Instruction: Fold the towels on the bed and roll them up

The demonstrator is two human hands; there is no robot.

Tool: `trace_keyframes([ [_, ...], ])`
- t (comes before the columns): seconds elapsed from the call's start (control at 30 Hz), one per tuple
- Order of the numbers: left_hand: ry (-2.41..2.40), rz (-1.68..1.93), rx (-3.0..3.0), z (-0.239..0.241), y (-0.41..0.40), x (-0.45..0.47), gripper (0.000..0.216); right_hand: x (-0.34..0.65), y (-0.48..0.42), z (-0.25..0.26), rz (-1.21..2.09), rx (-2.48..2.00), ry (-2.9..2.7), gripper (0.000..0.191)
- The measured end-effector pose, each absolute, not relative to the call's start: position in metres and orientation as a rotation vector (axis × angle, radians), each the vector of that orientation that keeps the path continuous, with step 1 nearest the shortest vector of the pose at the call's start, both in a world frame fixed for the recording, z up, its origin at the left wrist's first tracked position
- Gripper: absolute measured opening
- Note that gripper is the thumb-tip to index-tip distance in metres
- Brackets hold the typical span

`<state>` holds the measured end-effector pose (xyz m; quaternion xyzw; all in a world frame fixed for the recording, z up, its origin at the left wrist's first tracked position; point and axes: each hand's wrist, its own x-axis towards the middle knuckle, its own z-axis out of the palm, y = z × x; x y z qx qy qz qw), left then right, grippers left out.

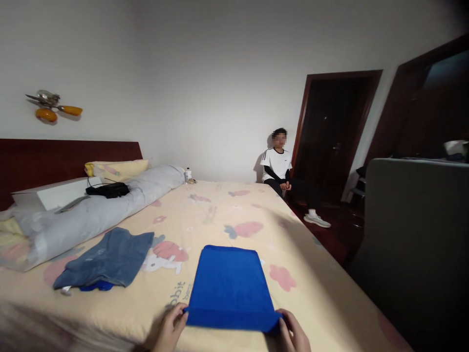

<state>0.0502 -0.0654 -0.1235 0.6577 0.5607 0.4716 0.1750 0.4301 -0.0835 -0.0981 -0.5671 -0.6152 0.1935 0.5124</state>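
Note:
A bright blue cloth [230, 278], like a towel, lies flat on the bed in front of me. Its near edge is turned up in a narrow fold. My left hand [171, 326] pinches the near left corner between thumb and fingers. At the near right corner my right hand [294, 332] grips the cloth, and part of that corner is hidden by the fingers. To the left lies a rumpled grey-blue cloth [110, 259], with a bit of darker blue fabric showing under its near edge.
The bed [205, 225] has a cream sheet with carrot and rabbit prints. A rolled grey quilt [102, 215] runs along the headboard side, with a black bag [108, 189] on it. A small bottle [188, 174] stands beyond. A person [277, 164] sits at the far right edge.

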Motion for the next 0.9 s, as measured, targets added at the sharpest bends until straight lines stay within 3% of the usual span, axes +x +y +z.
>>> trace_keyframes([
  [0.13, 1.848, 1.316, 2.018, -0.138, -0.053, 0.056, 0.028, 0.431, -0.073, -0.111, 0.324, -1.413, -1.565, 0.029],
  [0.23, 1.940, 1.278, 2.277, -0.147, -0.051, 0.061, 0.024, 0.432, -0.071, -0.127, 0.170, -1.464, -1.701, 0.038],
  [0.43, 2.236, 1.154, 2.525, -0.140, -0.061, 0.066, 0.037, 0.447, -0.070, -0.145, -0.258, -1.543, -1.931, 0.049],
  [0.63, 1.709, 1.099, 3.056, -0.135, -0.068, 0.117, 0.055, 0.410, -0.065, -0.144, -0.531, -1.161, -2.115, 0.041],
  [0.77, 1.511, 0.960, 3.195, -0.144, -0.070, 0.153, 0.059, 0.370, -0.065, -0.142, -0.610, -0.950, -2.261, 0.057],
  [0.9, 1.618, 0.742, 3.051, -0.138, -0.075, 0.126, 0.066, 0.393, -0.071, -0.143, -0.583, -1.078, -2.234, 0.075],
])
